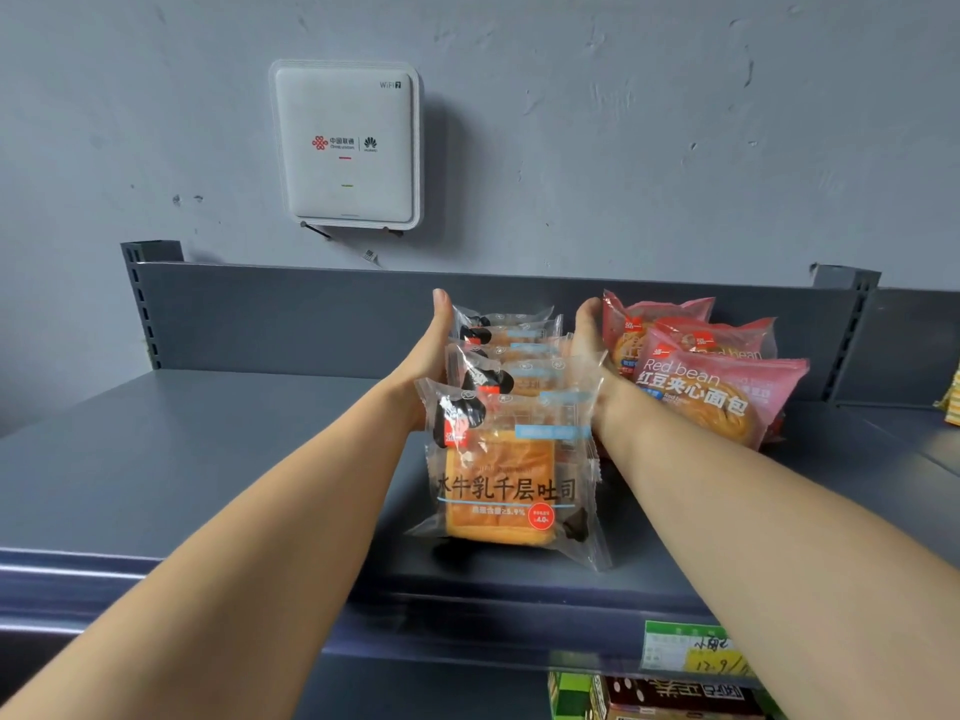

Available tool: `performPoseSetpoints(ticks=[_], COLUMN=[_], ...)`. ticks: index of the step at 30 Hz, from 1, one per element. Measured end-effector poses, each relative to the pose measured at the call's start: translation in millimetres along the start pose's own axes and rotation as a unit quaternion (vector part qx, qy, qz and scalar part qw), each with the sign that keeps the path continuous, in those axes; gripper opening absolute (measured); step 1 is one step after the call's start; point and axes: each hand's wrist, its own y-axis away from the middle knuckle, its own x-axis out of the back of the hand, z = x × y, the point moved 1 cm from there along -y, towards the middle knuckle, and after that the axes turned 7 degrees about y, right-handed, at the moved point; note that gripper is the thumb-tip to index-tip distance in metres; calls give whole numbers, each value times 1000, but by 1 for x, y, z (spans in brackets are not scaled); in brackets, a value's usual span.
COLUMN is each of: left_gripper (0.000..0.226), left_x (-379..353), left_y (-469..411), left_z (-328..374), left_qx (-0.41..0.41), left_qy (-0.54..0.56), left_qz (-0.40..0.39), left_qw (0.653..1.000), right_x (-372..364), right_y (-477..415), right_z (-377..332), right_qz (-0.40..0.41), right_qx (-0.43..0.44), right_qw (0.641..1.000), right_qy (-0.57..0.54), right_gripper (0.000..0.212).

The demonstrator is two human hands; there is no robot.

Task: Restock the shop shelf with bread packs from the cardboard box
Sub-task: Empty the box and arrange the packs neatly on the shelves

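Note:
A row of several clear packs of orange toast bread (511,475) stands upright on the dark grey top shelf (208,459), running from front to back. My left hand (434,350) lies flat against the row's left side, fingers straight and reaching toward the back. My right hand (589,340) presses flat against the row's right side. The row sits squeezed between both palms. The cardboard box is not in view.
Pink red-bean bread packs (711,381) stand just right of my right hand. The shelf's back panel (285,314) rises behind. A white router (345,145) hangs on the wall above. A green price tag (685,646) sits on the front rail, with goods (670,698) below.

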Motion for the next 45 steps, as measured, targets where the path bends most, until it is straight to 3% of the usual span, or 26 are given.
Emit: performPoseSetpoints(ticks=[2,4,5,8,14,18,24,29,36,42,45], left_gripper=[103,105,105,102,106,123,115,105,89,124,115], left_x=[0,1,1,7,13,14,0,-19,-15,5,11], left_y=[-2,0,1,2,24,42,61,71,65,61,63], left_z=[-1,0,1,2,9,7,7,5,-2,-1,1], left_qx=[4,0,-1,1,41,74,80,39,15,56,52], left_qy=[-4,-7,-10,-57,-120,-157,-44,-24,-29,-24,-107], left_qz=[8,27,34,65,116,120,53,57,77,112,150], left_qw=[1000,1000,999,996,985,977,994,997,996,992,981], right_x=[-5,-2,1,3,11,19,16,5,-7,-4,1], right_y=[9,-8,-7,17,32,41,59,69,71,83,79], right_z=[-5,-1,-3,-16,-11,-10,-13,-13,-11,-13,-11], right_qz=[22,36,27,-30,-26,-10,-87,-49,-50,-61,-47], right_qx=[59,55,21,-65,-107,-109,-147,-97,-39,-58,-79], right_qw=[997,996,999,996,993,993,981,983,979,981,986], right_qy=[38,53,10,-53,-36,-35,-95,-146,-194,-174,-141], right_gripper=[83,127,132,96,86,96,109,93,92,75,82])
